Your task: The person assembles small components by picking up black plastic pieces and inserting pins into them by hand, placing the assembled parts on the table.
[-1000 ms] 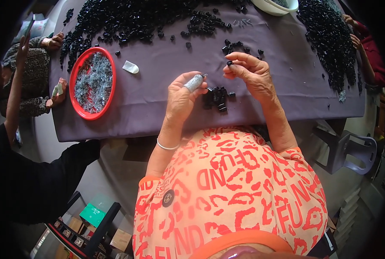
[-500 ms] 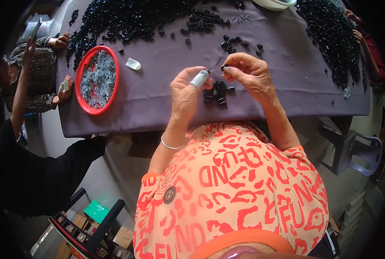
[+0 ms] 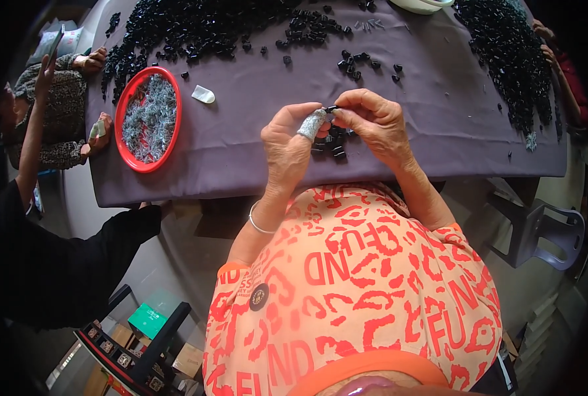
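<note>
Above the near part of the table, my hands meet fingertip to fingertip. My left hand (image 3: 286, 146), its thumb wrapped in a grey cover (image 3: 312, 124), pinches one end of a small glossy black piece (image 3: 331, 108). From the other side, my right hand (image 3: 378, 129) is closed in a pinch on the black piece too. Whether it is one piece or two pressed together I cannot tell; fingertips hide most of it. Directly below lies a little group of similar black pieces (image 3: 338, 152), partly covered by my hands.
Left stands a red oval tray (image 3: 124, 148) of thin grey-silver pieces, beside a white finger cover (image 3: 203, 95). Heaps of black pieces (image 3: 195, 30) lie at the far side and right (image 3: 505, 66). A pale basin (image 3: 423, 6) stands at the back. Other people sit left and right.
My hands have come together; half a second ago they were apart, a black piece in the right and a thin pin tip showing at the left. The right hand moved left and slightly nearer.
</note>
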The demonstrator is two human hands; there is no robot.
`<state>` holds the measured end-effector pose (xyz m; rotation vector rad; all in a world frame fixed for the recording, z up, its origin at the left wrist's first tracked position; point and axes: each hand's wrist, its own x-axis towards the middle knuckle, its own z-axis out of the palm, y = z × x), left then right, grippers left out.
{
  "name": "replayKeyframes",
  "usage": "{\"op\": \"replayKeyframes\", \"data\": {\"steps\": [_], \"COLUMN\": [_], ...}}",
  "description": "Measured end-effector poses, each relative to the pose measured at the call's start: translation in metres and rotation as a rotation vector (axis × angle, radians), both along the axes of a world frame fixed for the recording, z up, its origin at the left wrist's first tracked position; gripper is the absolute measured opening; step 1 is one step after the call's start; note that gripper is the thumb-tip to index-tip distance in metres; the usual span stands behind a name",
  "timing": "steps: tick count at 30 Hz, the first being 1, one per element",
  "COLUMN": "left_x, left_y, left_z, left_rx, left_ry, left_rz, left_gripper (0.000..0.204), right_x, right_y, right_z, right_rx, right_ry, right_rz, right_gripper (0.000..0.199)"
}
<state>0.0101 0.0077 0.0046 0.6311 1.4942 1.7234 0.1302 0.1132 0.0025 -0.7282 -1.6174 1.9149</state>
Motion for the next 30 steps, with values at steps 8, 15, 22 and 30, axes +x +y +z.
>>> {"op": "replayKeyframes", "data": {"steps": [8, 15, 22, 30], "left_x": [0.001, 0.006, -0.014, -0.034], "left_y": [-0.003, 0.002, 0.024, 0.017], "left_z": [-0.003, -0.007, -0.028, -0.031], "left_rx": [-0.053, -0.049, 0.033, -0.214], "left_ry": [0.112, 0.058, 0.731, 0.688], "left_rz": [0.031, 0.016, -0.028, -0.112], "left_gripper": [0.015, 0.016, 0.014, 0.017], "right_x": [0.000, -0.003, -0.006, -0.025], "right_y": [0.000, 0.003, 0.029, 0.029], "right_z": [-0.002, -0.007, -0.007, -0.031], "right_rx": [0.071, 0.326, 0.831, 1.130], "right_ry": [-0.067, -0.087, -0.156, -0.345], "right_rz": [0.050, 0.003, 0.110, 0.239], "right_gripper": [0.013, 0.013, 0.019, 0.022]}}
